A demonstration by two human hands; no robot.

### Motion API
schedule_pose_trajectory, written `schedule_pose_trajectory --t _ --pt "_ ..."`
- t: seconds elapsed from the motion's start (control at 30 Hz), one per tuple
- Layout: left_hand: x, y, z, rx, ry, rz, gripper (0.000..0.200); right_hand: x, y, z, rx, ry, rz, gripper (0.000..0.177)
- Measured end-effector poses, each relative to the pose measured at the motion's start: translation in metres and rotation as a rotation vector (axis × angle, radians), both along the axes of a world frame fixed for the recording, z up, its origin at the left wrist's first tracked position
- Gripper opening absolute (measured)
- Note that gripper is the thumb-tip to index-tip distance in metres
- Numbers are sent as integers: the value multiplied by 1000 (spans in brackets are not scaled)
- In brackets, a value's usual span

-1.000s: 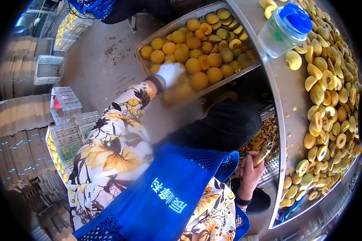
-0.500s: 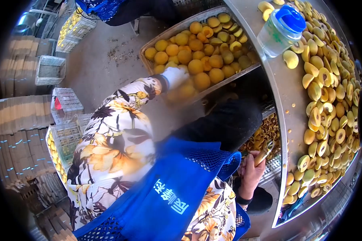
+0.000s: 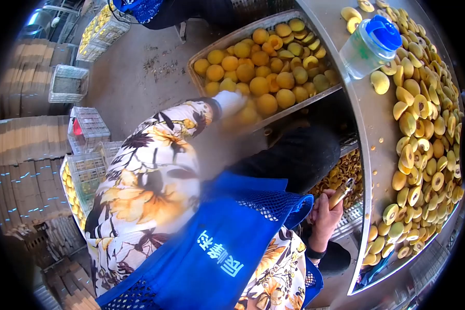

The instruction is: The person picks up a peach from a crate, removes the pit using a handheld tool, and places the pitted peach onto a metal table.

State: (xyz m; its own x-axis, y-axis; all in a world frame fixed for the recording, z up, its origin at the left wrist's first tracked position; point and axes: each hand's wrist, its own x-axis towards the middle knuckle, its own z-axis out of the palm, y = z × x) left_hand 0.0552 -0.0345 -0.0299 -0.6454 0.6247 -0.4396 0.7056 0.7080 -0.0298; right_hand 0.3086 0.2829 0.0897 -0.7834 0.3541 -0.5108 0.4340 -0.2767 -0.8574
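Note:
My left hand, in a white glove, is at the near left corner of a crate of yellow peaches. It touches the fruit there; its fingers are hidden and blurred. My right hand, bare, is wrapped round the wooden handle of a pitting spoon with a small metal loop at its tip. The spoon is above a lower crate of brownish fruit scraps, beside the table edge. Peach halves, many with hollowed centres, lie heaped on the metal table at right.
A clear jug with a blue lid stands on the table. Flattened cardboard stacks and plastic crates line the left side. Another person's dark-clothed leg is at the top. My knee is between the crates.
The view has shifted slightly, so the crate and table appear further right. My left hand stays at the crate's near left corner, and my right hand still holds the pitting spoon.

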Motion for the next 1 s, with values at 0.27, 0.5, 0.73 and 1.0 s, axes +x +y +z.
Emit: schedule_pose_trajectory --t 0.27,0.5,0.73,1.0 --pt "-50 10 -18 275 548 503 58 7 15 -7 146 -87 -13 10" --pt "-50 11 -59 183 527 559 77 -22 4 -3 185 -193 -52 10" --pt "-61 28 -68 77 514 678 75 -68 -10 11 237 -246 -80 8" --pt "-75 49 -35 163 250 841 78 -48 6 -14 440 -160 85 9"
